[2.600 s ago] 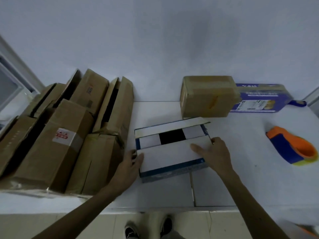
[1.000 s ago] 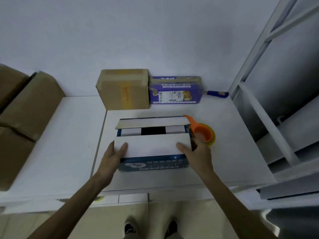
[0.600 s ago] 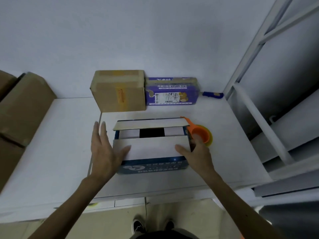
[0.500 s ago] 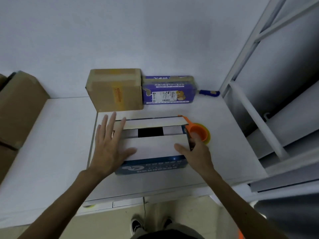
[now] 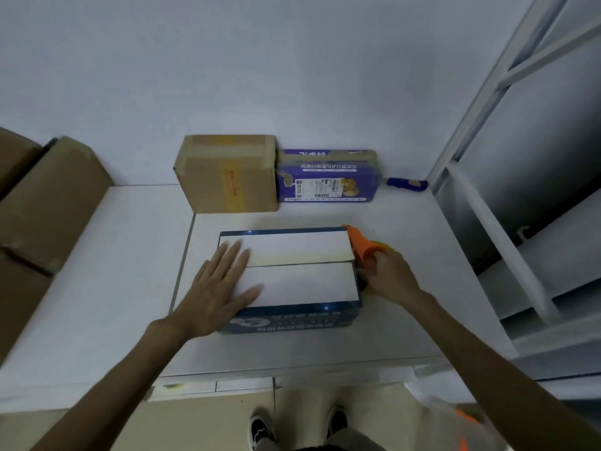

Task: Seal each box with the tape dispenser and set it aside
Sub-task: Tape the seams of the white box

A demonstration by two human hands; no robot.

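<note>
Head view: the left hand [image 5: 221, 288] lies flat with straight, spread fingers on the left end of the blue box [image 5: 292, 317], its palm on the near flap [image 5: 302, 283] and its fingertips reaching over the seam onto the far flap [image 5: 286, 244], holding nothing. The right hand [image 5: 392, 275] is at the box's right end, its fingers curled round the orange tape dispenser [image 5: 361, 245], whose pointed front touches the far right corner of the box top. Both white flaps are folded down and meet along a line across the middle of the top; the far flap's near edge shows a tan strip and sits slightly raised. The blue box stands near the front middle of the white counter [image 5: 406, 320], with printed text on the side facing the person. Behind it, against the wall [image 5: 292, 76], stands a brown box [image 5: 227, 177] with tape across its top, and a purple box [image 5: 325, 177] touches its right side. A small blue handle [image 5: 406, 184] lies just right of the purple box, what it belongs to being too small to tell. Brown cartons [image 5: 48, 196] are piled at the counter's left end, well apart from the blue box. A white shelf frame [image 5: 481, 131] rises at the right. The person's shoes [image 5: 260, 431] show on the floor below the counter edge.
</note>
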